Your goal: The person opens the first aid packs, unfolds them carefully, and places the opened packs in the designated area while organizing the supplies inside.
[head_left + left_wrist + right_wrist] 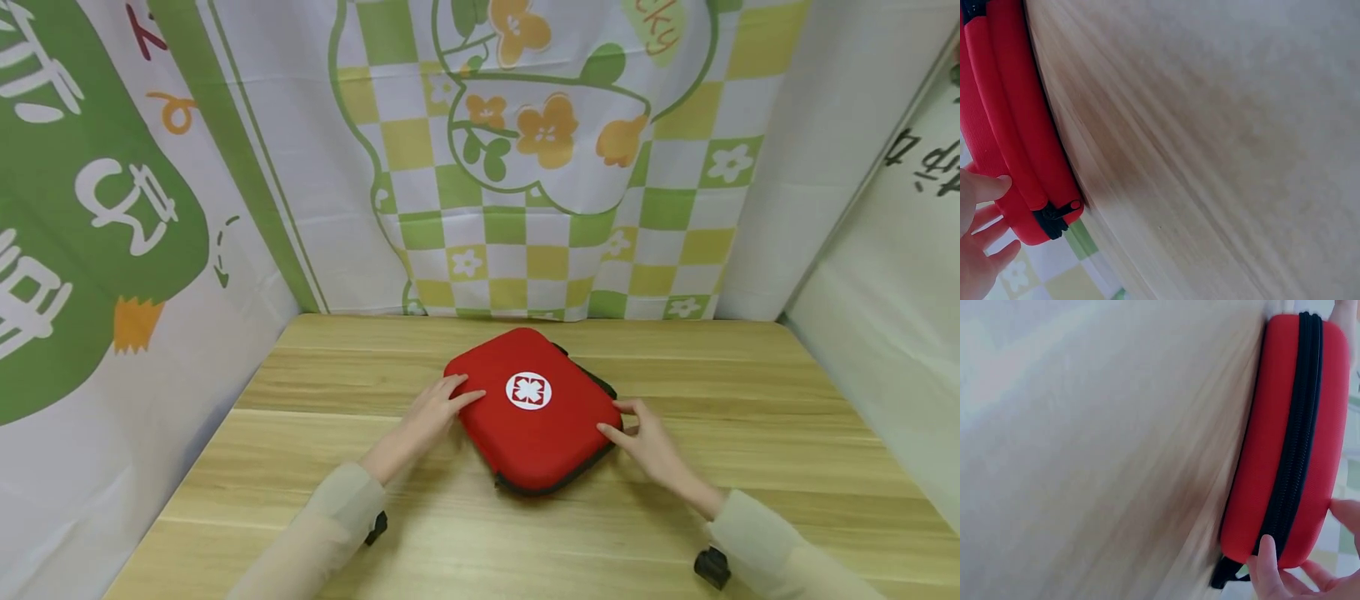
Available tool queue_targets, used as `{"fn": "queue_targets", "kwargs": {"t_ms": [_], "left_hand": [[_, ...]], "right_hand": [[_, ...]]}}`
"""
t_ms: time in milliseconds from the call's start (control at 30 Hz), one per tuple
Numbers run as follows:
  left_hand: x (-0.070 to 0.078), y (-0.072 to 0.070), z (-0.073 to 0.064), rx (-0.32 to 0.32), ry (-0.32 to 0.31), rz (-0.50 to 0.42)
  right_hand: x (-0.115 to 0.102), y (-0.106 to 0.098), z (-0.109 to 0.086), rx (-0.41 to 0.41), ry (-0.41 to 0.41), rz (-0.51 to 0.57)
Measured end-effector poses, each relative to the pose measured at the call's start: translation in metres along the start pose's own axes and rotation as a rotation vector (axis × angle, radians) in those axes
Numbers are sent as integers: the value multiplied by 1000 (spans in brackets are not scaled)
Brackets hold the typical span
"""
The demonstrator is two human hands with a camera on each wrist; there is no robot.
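A red first-aid case with a white round emblem lies on the table, turned with one corner toward me. At its left corner is my left hand, the thumb on the lid and the fingers round the side. In the left wrist view, a black zipper end with a pull tab shows beside that hand. My right hand pinches the right corner, thumb on top. Seen from the right wrist, one finger lies against the black zipper, which looks closed along this side.
The case rests on a light wooden table. Behind it hangs a printed cloth with green and yellow checks, and further cloths enclose the left and right sides. A black strap sticks out near the case's right corner.
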State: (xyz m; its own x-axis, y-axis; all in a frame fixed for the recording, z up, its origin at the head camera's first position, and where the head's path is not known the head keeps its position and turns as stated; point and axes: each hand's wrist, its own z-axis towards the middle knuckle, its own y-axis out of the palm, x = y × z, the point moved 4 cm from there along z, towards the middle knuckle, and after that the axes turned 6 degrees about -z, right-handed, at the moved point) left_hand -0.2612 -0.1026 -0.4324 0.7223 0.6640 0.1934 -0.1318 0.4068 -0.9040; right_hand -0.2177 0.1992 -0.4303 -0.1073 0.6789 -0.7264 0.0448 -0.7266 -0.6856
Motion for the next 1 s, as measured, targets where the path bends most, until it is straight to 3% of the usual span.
{"fn": "queue_targets", "kwargs": {"t_ms": [233,433,567,767,1000], "left_hand": [[-6,-1,0,38,-21,32],[3,-7,-9,104,-105,80],[16,-8,-15,91,-218,-53],[34,-4,-24,5,-420,-335],[44,7,-27,-62,-483,-501]], "right_hand": [[-7,-2,-9,10,-22,-52],[-5,-11,9,23,-107,-54],[-4,-12,25,-17,-147,-52],[-5,-7,44,-66,-186,-25],[-6,3,57,-132,-233,-18]]}}
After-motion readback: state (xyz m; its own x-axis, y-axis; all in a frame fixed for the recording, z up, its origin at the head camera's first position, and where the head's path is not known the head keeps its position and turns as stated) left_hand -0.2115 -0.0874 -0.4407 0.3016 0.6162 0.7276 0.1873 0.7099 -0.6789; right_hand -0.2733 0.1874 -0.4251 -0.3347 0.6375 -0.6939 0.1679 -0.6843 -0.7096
